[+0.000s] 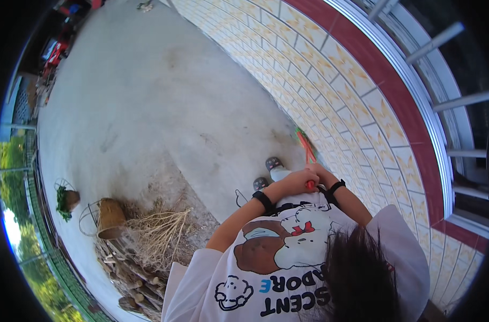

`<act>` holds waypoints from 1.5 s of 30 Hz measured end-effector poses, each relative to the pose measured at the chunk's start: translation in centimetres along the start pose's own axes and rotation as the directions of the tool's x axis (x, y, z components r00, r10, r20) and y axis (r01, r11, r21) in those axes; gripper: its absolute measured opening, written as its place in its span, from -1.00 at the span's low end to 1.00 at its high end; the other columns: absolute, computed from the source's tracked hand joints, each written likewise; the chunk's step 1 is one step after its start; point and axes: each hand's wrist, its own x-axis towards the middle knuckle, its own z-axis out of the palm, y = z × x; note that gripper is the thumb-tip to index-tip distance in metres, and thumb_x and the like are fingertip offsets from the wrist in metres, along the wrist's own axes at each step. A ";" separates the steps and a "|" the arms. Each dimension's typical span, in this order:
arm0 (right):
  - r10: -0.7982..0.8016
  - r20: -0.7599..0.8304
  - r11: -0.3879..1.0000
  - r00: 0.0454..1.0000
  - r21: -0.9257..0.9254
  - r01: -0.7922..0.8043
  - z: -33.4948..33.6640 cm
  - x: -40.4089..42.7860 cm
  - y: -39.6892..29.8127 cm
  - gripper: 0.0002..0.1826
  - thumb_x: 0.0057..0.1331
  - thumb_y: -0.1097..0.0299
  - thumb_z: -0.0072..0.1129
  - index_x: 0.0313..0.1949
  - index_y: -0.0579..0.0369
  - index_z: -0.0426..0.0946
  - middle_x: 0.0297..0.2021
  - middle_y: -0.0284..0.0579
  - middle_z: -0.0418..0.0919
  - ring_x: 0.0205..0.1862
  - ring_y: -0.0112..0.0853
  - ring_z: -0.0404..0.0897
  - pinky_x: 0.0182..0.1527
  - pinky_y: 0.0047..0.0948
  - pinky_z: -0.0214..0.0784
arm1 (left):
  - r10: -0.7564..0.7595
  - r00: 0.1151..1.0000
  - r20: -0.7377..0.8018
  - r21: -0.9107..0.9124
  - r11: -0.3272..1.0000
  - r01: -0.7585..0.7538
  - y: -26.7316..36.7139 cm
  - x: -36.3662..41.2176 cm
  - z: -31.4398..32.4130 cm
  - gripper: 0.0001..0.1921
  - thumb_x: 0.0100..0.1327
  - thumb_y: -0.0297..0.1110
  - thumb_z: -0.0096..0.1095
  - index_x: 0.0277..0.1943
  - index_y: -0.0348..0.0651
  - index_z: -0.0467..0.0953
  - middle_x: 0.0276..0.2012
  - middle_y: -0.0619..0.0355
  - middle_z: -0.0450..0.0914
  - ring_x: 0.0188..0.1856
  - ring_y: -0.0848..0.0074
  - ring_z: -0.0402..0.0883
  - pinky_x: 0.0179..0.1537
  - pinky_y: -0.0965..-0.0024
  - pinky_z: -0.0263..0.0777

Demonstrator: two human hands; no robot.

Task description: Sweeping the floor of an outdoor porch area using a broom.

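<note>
A red-orange handled tool, which looks like a broom with a green head, reaches down to the floor against the tiled wall. My left hand is closed around its handle, with the red handle end showing by the fingers. Just beyond and partly behind it, my right hand grips the same handle. Both hands are close together in front of my waist. The tool's green end is small in view and partly hidden by the red part, so its exact shape cannot be told.
A tiled wall runs close along the right, below a barred window. On the concrete floor at lower left are a woven basket, dry branches, stacked firewood and a smaller basket with greenery. Red machinery stands far left.
</note>
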 end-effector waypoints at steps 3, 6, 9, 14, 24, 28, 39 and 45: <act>0.045 -0.013 0.999 0.999 -0.016 -0.045 2.2 -2.6 1.2 -0.77 -0.13 0.21 0.05 -0.53 0.09 0.46 -0.49 0.05 0.47 -0.50 -0.25 0.47 -0.48 -0.40 0.27 | -0.019 0.996 0.089 -0.047 0.999 0.023 -0.3 0.7 2.0 -0.81 -0.02 -0.32 0.17 -0.54 -0.17 0.32 -0.48 0.08 0.40 -0.34 0.30 0.39 -0.30 0.37 0.25; -0.022 -0.098 1.000 0.995 0.015 0.024 3.6 -5.2 1.2 -0.79 -0.12 0.22 0.04 -0.56 0.09 0.47 -0.52 0.03 0.47 -0.53 -0.28 0.45 -0.49 -0.41 0.26 | -0.003 0.989 0.149 -0.154 0.988 0.026 -0.5 1.2 3.2 -0.82 -0.01 -0.34 0.17 -0.53 -0.17 0.31 -0.48 0.08 0.40 -0.35 0.31 0.39 -0.30 0.37 0.25; 0.095 -0.143 0.967 0.985 0.246 -0.057 4.9 -6.3 1.8 -0.82 -0.13 0.26 0.06 -0.58 0.09 0.47 -0.56 0.01 0.47 -0.57 -0.31 0.41 -0.50 -0.42 0.25 | 0.032 0.985 0.171 -0.120 0.993 -0.011 -0.8 1.7 3.8 -0.83 0.00 -0.36 0.16 -0.53 -0.18 0.31 -0.49 0.09 0.40 -0.37 0.32 0.38 -0.30 0.38 0.25; 0.106 -0.212 0.931 0.972 0.364 -0.022 8.5 -8.3 5.3 -0.84 -0.14 0.29 0.08 -0.57 0.09 0.48 -0.57 -0.01 0.47 -0.58 -0.32 0.39 -0.49 -0.42 0.25 | 0.031 0.943 0.332 -0.239 0.970 0.052 -1.9 3.5 4.6 -0.82 0.03 -0.38 0.13 -0.53 -0.19 0.28 -0.46 0.12 0.43 -0.37 0.41 0.37 -0.26 0.42 0.24; 0.316 -0.301 0.912 0.900 0.359 -0.200 9.2 -4.4 4.8 -0.93 -0.15 0.39 0.07 -0.64 0.09 0.46 -0.65 -0.04 0.45 -0.61 -0.38 0.40 -0.52 -0.45 0.23 | -0.064 0.936 0.346 -0.273 0.948 0.166 -5.0 4.7 2.6 -0.91 0.02 -0.46 0.11 -0.48 -0.22 0.34 -0.42 0.15 0.44 -0.33 0.48 0.38 -0.21 0.47 0.24; 0.518 -0.243 0.224 0.820 0.964 0.144 12.1 4.4 8.0 -0.94 -0.10 0.48 -0.04 -0.67 0.16 0.35 -0.71 -0.14 0.34 -0.61 -0.37 0.42 -0.63 -0.37 0.25 | -0.087 0.971 0.222 -0.218 0.966 0.137 -5.3 4.9 -0.9 -0.94 0.02 -0.50 0.10 -0.44 -0.26 0.38 -0.42 0.15 0.44 -0.35 0.51 0.38 -0.25 0.51 0.25; 0.449 0.173 -0.384 0.877 0.923 0.014 2.1 8.5 -1.0 -0.97 -0.08 0.55 -0.11 -0.63 0.20 0.30 -0.70 -0.10 0.33 -0.72 -0.35 0.37 -0.71 -0.42 0.21 | -0.282 0.959 0.039 0.126 0.953 0.276 -1.1 3.8 -5.4 -0.86 -0.07 -0.50 0.18 -0.50 -0.24 0.33 -0.49 0.16 0.41 -0.43 0.44 0.36 -0.34 0.50 0.25; 0.556 0.163 -0.068 0.815 0.986 -0.150 -4.3 -1.0 -1.5 -0.89 -0.06 0.51 -0.08 -0.68 0.23 0.36 -0.70 -0.12 0.38 -0.66 -0.40 0.40 -0.61 -0.44 0.23 | -0.085 0.992 0.090 0.013 0.996 0.084 0.8 7.1 -2.3 -0.83 -0.05 -0.44 0.16 -0.53 -0.22 0.29 -0.53 0.14 0.37 -0.43 0.36 0.37 -0.35 0.44 0.25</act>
